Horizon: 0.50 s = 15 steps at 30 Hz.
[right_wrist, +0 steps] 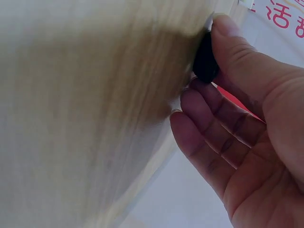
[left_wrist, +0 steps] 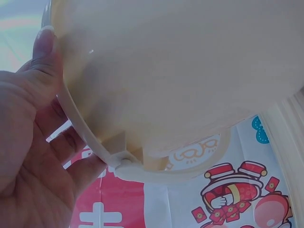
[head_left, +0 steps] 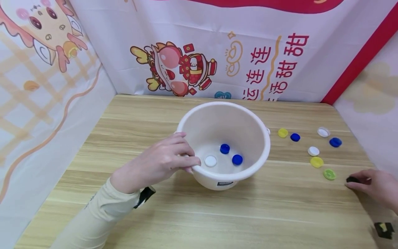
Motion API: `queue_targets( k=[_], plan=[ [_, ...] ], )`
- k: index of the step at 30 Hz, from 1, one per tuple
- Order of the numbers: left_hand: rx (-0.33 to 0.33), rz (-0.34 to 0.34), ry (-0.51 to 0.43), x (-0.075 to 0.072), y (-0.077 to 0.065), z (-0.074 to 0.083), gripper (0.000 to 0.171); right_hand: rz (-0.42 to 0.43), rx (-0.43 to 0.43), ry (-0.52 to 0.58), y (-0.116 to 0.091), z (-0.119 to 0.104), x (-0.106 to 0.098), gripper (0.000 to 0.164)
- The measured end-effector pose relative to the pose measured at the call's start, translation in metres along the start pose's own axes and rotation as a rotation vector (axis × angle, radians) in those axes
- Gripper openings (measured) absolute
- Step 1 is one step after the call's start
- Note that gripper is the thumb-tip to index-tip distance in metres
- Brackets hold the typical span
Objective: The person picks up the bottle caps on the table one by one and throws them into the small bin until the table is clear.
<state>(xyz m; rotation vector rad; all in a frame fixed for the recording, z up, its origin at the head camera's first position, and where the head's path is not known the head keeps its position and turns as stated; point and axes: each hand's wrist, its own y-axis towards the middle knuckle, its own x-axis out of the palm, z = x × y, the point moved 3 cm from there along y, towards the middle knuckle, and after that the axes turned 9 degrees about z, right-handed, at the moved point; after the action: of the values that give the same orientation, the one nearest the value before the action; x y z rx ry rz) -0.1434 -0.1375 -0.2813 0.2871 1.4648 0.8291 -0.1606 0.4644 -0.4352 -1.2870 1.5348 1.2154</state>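
Observation:
A cream-white plastic bucket [head_left: 222,110] stands upright in the middle of the table. My left hand [head_left: 168,154] grips its left rim, with the thumb on one side and fingers on the other; the left wrist view shows the bucket's outer wall [left_wrist: 190,71] close up. Inside the bucket lie a white cap [head_left: 210,161] and two blue caps [head_left: 237,159]. At the table's right edge my right hand [head_left: 374,185] pinches a small black cap [right_wrist: 205,59] between thumb and fingers, at the tabletop.
Right of the bucket lie loose caps: a green one [head_left: 329,174], yellow ones [head_left: 316,162], blue ones [head_left: 335,142], a white one [head_left: 313,151] and a clear-rimmed one [head_left: 323,132]. A printed cloth [head_left: 230,31] hangs behind the wooden table [head_left: 248,214].

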Motion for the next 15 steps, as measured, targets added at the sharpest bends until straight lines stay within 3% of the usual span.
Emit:
queue_targets(
  k=[15],
  plan=[
    [0.036, 0.03, -0.012, -0.0002, -0.0025, -0.0003, 0.02, 0.004, 0.025, -0.03, -0.0049, 0.0001, 0.0027, 0.036]
  ],
)
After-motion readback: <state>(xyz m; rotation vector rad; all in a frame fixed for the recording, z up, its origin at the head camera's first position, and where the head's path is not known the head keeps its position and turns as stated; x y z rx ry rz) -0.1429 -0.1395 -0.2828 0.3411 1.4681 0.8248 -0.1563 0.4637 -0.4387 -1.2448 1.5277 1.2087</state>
